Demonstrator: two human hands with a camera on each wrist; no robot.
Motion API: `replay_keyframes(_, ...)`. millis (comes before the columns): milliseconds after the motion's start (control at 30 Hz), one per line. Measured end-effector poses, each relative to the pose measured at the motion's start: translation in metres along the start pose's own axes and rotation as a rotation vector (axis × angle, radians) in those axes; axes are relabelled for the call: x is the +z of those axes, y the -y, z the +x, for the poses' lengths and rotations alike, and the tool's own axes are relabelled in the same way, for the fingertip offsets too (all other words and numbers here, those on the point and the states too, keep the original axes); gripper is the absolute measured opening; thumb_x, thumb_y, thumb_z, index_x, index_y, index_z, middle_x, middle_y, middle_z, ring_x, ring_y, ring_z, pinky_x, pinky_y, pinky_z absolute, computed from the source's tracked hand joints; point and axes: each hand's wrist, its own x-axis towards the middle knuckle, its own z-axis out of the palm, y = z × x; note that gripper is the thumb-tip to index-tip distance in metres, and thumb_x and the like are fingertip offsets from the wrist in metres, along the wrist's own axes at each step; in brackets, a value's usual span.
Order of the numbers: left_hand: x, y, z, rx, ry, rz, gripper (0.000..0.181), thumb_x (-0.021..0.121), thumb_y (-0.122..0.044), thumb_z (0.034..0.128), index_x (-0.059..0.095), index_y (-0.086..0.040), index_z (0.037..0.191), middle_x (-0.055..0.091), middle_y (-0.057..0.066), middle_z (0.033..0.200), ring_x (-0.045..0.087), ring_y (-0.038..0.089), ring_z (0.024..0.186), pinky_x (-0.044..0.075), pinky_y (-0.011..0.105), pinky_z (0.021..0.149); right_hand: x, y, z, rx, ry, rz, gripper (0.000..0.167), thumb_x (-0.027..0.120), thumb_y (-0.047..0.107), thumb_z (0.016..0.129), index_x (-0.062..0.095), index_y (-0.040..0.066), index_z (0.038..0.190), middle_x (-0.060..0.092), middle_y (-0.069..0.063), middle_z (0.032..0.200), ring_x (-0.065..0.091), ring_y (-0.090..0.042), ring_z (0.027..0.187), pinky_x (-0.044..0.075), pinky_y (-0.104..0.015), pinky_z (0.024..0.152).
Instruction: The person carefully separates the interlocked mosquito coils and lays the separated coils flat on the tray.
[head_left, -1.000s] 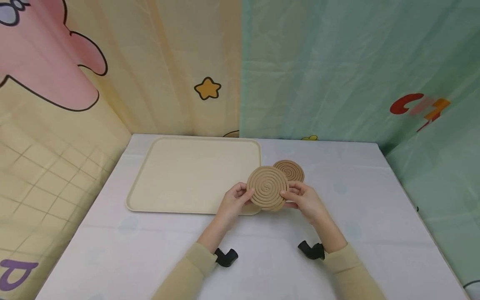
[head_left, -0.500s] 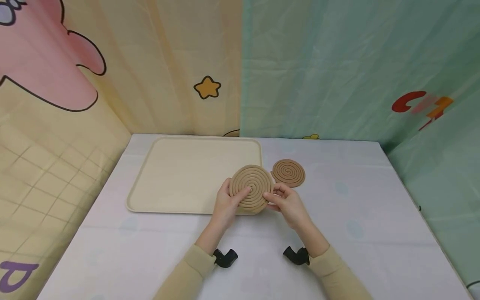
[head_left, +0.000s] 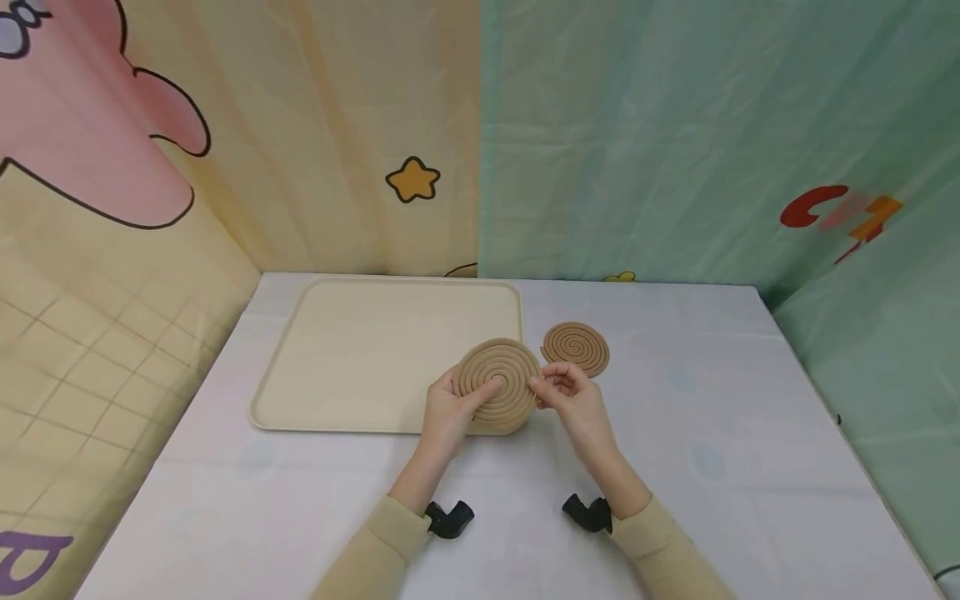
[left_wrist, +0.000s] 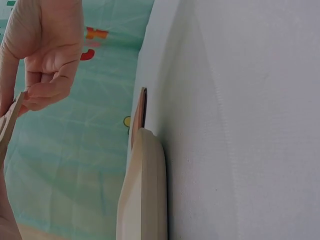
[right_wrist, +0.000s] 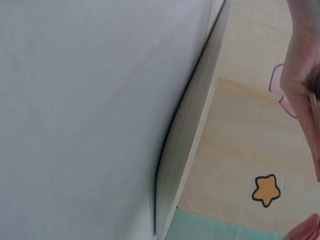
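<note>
A round tan spiral coil [head_left: 510,367] is held up over the near right corner of the beige tray [head_left: 375,350]. My left hand [head_left: 447,412] grips its left side, thumb across the face and fingers behind. With thumb and fingertips my right hand [head_left: 573,404] pinches its right edge. In the left wrist view the coil [left_wrist: 10,122] shows edge-on beside the right hand [left_wrist: 50,55]. A second, browner spiral coil [head_left: 576,347] lies flat on the table, right of the tray. The fingers behind the held coil are hidden in the head view.
The table has a white cloth [head_left: 712,400]. Cartoon-printed curtains [head_left: 660,150] close off the back and both sides. A black wrist piece [head_left: 450,519] sticks out from the left cuff, and another black wrist piece [head_left: 587,512] from the right.
Both hands have shifted left with the held coil, bringing it away from in front of the second coil. The left thumb has moved further onto its face; the right fingers have curled in more.
</note>
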Motion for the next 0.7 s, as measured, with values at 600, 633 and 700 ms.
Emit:
replay_keyframes(600, -0.008, -0.003, -0.004, -0.019, 0.015, 0.03, 0.045, 0.083, -0.019, 0.0784, 0.068, -0.003, 0.118, 0.074, 0.01, 0.107, 0.07, 0.011, 0.09, 0.058, 0.023, 0.081, 0.0, 0.01, 0.002, -0.073, 0.102, -0.061, 0.02, 0.074, 0.004, 0.086, 0.057, -0.003, 0.095, 0.059, 0.006, 0.073, 0.058, -0.006, 0.065, 0.053, -0.02, 0.063)
replay_keyframes(633, -0.007, -0.003, -0.004, -0.029, -0.005, -0.002, 0.046, 0.083, -0.018, 0.0785, 0.067, -0.003, 0.119, 0.073, 0.01, 0.109, 0.07, 0.011, 0.092, 0.058, 0.023, 0.082, 0.002, 0.009, 0.001, -0.067, 0.107, -0.058, 0.02, 0.073, 0.004, 0.086, 0.057, -0.002, 0.094, 0.059, 0.006, 0.072, 0.057, -0.006, 0.065, 0.053, -0.02, 0.064)
replay_keyframes(700, -0.007, -0.003, -0.005, -0.039, -0.047, -0.042, 0.048, 0.082, -0.018, 0.0791, 0.066, -0.004, 0.122, 0.072, 0.011, 0.113, 0.07, 0.012, 0.095, 0.058, 0.023, 0.083, 0.007, 0.007, 0.0, -0.049, 0.112, -0.038, 0.018, 0.072, 0.005, 0.088, 0.055, 0.0, 0.093, 0.057, 0.005, 0.071, 0.057, -0.007, 0.063, 0.052, -0.02, 0.064)
